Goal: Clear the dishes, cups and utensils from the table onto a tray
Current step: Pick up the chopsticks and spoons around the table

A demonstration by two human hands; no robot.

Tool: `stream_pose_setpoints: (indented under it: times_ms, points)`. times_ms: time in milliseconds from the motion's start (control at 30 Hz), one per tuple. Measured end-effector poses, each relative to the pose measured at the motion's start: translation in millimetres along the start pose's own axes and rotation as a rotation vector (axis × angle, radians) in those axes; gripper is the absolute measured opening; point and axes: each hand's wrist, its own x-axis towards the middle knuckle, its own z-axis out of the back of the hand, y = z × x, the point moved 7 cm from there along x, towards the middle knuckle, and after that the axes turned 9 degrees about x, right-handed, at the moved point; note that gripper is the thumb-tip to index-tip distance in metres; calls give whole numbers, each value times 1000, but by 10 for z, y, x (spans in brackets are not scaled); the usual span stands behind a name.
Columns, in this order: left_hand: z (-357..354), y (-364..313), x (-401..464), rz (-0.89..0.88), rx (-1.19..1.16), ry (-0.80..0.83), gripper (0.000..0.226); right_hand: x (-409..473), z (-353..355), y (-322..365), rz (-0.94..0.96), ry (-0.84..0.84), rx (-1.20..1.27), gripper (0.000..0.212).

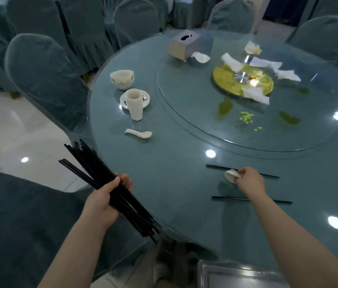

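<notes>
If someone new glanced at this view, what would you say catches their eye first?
Probably the thick bundle of black chopsticks held in the left hand at the table's near-left edge. Next, the right hand pinching a small white spoon on the table, between two loose black chopsticks. Farther off, the glass turntable carries a gold centre disc strewn with crumpled white napkins.

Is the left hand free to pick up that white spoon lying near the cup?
Probably not yet. The left hand grips a bundle of chopsticks, so its fingers are taken. Nothing lies around the spoon to block it.
</notes>
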Motion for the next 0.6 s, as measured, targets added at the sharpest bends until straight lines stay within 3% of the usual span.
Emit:
stream_pose_setpoints:
  times_ms: [200,433,600]
  points:
    - [-124,-58,373,55,41,0,17,148,-85,-30,-60,40,-77,18]
    - [-242,-301,696,97,12,21,19,132,-243,127,-61,-19,-100,24]
    - [-176,-615,909,69,-19,40,20,122,-472,671,22,35,80,20]
